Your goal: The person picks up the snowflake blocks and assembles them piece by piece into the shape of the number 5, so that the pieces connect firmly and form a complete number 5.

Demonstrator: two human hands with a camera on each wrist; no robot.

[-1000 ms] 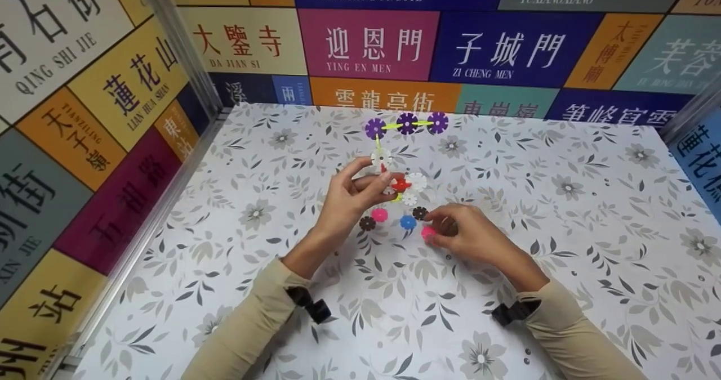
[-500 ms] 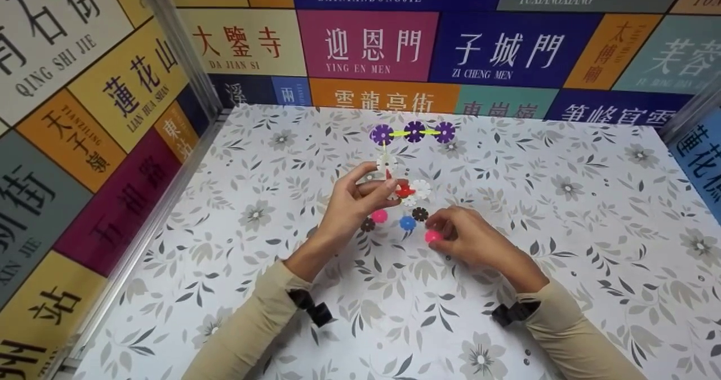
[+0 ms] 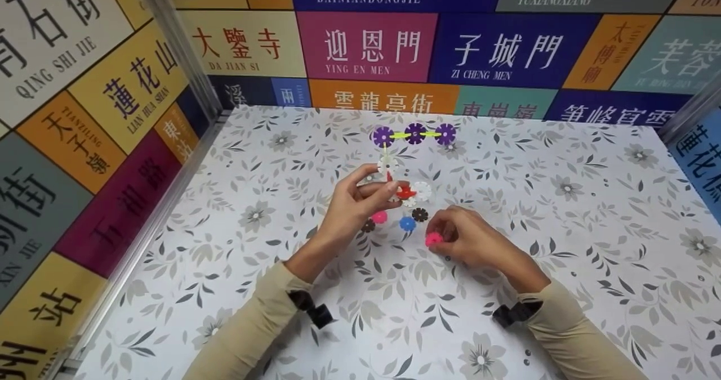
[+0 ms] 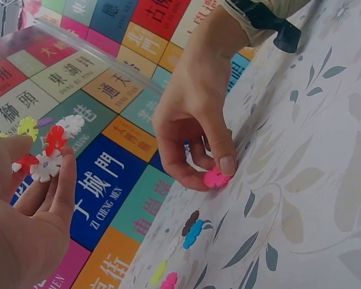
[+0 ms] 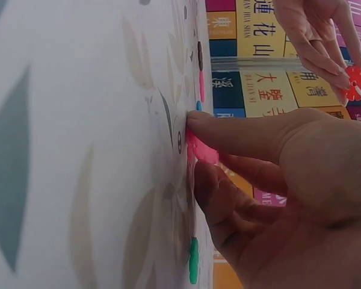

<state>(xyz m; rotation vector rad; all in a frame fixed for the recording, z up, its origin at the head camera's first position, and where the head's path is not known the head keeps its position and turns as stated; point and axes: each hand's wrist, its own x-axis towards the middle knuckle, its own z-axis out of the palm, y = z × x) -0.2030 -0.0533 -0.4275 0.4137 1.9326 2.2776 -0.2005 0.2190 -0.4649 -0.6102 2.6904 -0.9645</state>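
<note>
The floral tabletop (image 3: 507, 160) bears a blue disc (image 3: 408, 223) near right fingers (image 5: 246, 133) pinching a pink disc (image 3: 433, 240); left fingers (image 3: 378, 196) grip linked discs (image 3: 387, 161).

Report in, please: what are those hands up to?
Left hand holding linked discs. Right hand pinching a pink disc. Blue disc lying nearby, apparently not blocking.

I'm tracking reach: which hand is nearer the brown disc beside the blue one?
Right hand: just right of the brown disc; the left hand hovers farther left.

Chain (image 3: 387, 161): in left fingers (image 3: 380, 196), reaching beyond
Single disc (image 3: 433, 239): in right fingers (image 4: 219, 141)
Loose discs (image 3: 407, 223): on bench (image 3: 349, 323), left of right fingers
</note>
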